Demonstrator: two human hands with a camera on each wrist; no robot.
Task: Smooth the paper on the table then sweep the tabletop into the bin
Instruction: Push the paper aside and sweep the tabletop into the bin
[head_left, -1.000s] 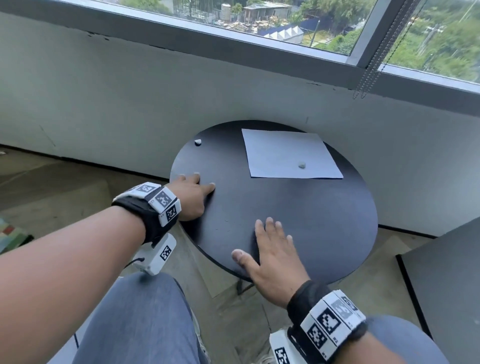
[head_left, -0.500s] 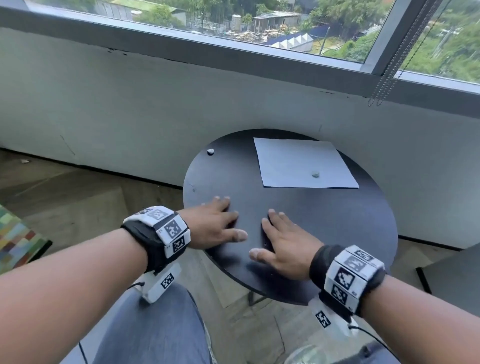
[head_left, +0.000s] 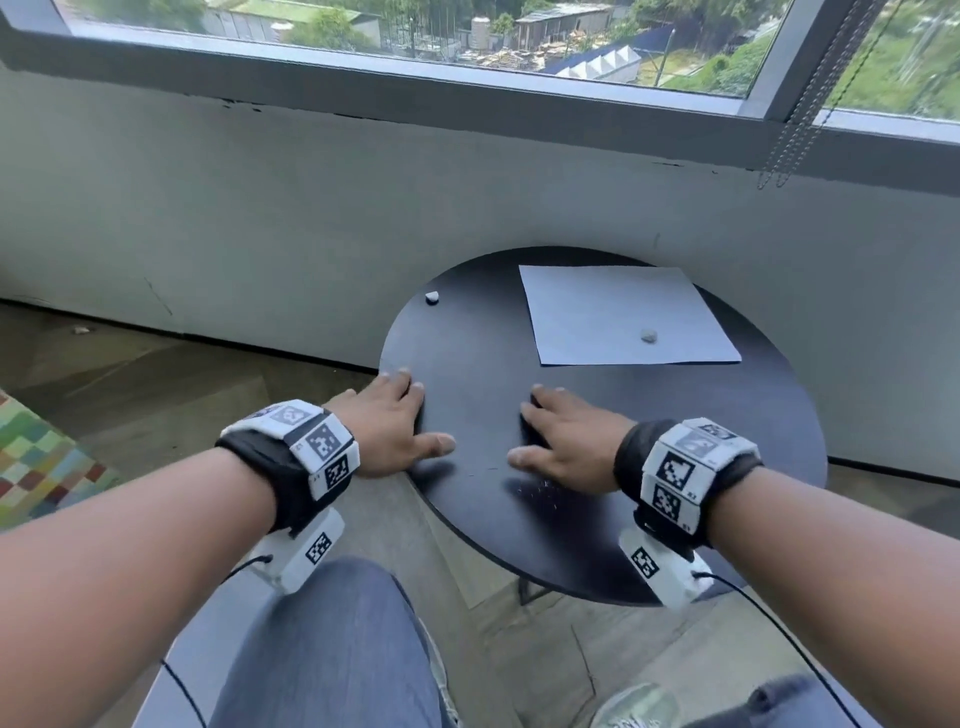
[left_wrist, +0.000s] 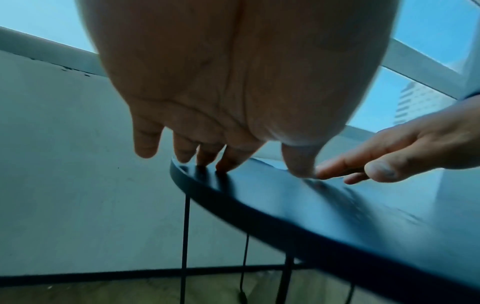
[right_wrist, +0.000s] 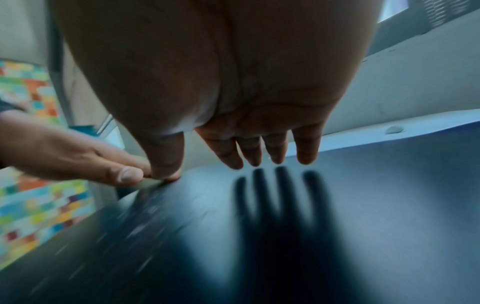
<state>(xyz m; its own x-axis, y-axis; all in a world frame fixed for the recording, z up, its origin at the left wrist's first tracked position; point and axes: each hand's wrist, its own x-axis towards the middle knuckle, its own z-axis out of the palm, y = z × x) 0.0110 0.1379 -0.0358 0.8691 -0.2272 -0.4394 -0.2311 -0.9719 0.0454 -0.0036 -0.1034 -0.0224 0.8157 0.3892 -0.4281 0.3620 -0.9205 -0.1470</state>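
Note:
A white sheet of paper (head_left: 623, 317) lies flat on the far right part of the round black table (head_left: 727, 467). A small grey crumb (head_left: 649, 335) sits on the paper, and a white crumb (head_left: 432, 297) lies on the bare top at the far left. My left hand (head_left: 395, 426) rests palm down with straight fingers at the table's left edge. My right hand (head_left: 561, 436) hovers flat just above the middle of the near half, casting a shadow. Both hands hold nothing. The paper's edge (right_wrist: 428, 131) shows in the right wrist view.
A grey wall (head_left: 311, 218) under a window stands right behind the table. Thin black legs (left_wrist: 185, 236) hold the table up over a wooden floor (head_left: 156, 389). A colourful checkered mat (head_left: 36, 462) lies at the far left. No bin is in view.
Both hands have moved forward over the table toward the paper and drawn a little apart. My view has tilted up and shifted left.

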